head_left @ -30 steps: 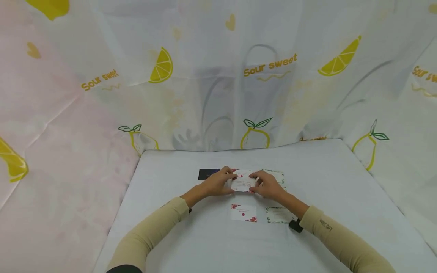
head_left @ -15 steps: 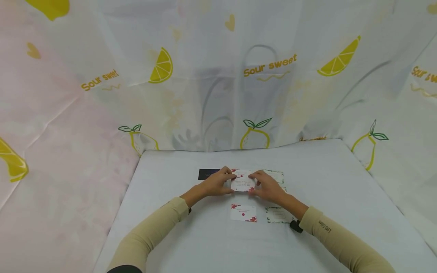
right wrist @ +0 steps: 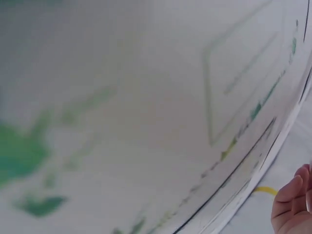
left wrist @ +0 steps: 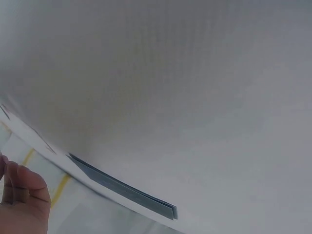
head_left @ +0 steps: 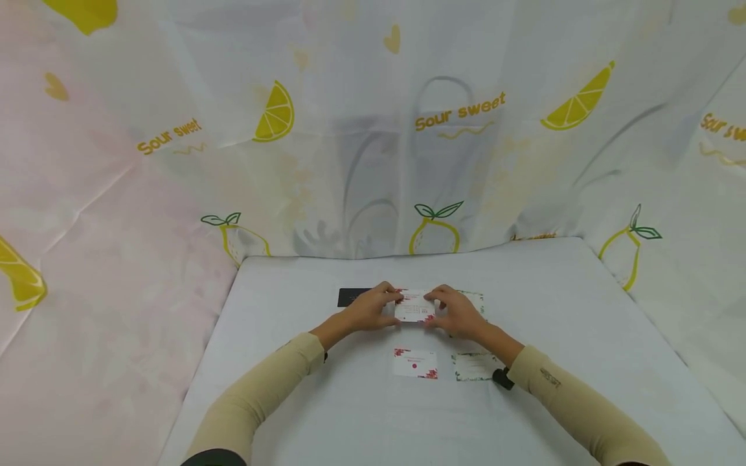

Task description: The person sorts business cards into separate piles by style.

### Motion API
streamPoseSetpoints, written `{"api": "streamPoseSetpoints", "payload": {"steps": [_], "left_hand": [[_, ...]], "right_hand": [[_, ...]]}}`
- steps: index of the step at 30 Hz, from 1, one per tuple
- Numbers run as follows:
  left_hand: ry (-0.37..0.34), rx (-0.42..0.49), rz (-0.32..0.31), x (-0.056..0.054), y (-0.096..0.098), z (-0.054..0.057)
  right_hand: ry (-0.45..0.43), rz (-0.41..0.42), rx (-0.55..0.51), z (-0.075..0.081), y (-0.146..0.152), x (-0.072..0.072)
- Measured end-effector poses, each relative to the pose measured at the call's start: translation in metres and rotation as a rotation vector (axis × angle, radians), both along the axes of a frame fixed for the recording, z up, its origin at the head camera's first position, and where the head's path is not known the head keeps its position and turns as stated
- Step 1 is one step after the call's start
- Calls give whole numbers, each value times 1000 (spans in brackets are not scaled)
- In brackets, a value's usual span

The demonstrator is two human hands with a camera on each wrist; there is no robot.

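Note:
In the head view, a white card with red floral corners (head_left: 415, 312) is held between both hands near the back of the table. My left hand (head_left: 370, 309) pinches its left edge with thumb and fingers. At its right edge my right hand (head_left: 459, 315) does the same. Behind and partly covered by it lies another red floral card (head_left: 412, 293). Only the curled fingers (left wrist: 31, 187) of the left hand show in the left wrist view. Fingers (right wrist: 290, 195) of the right hand appear at the lower right of the right wrist view.
A black card (head_left: 350, 297) lies left of the left hand. Nearer to me are a red floral card (head_left: 416, 364) and a green-leaf card (head_left: 473, 367). Another green-leaf card (head_left: 476, 301) is partly behind the right hand. A lemon-print cloth (head_left: 350, 162) hangs behind the white table (head_left: 326, 408).
Both hands have moved slightly away from me with the held card, which now covers more of the red floral card behind it. The cards nearer to me have stayed put.

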State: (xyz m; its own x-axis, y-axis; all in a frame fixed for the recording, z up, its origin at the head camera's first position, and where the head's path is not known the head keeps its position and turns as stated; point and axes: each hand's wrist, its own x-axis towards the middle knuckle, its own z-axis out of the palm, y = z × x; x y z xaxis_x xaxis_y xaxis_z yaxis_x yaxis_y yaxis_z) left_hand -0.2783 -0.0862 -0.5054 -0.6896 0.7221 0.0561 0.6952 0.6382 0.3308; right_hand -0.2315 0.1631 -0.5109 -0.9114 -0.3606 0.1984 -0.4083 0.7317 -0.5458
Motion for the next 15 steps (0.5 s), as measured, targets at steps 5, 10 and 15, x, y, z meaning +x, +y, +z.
{"api": "streamPoseSetpoints", "payload": {"steps": [5, 10, 15], "left_hand": [[21, -23, 35, -9, 6, 1], [8, -41, 54, -21, 11, 2], [-34, -72, 97, -31, 16, 4]], "right_hand": [[-56, -43, 31, 3, -1, -11], [-102, -61, 85, 6, 0, -24], [-127, -64, 128, 9, -1, -34]]}}
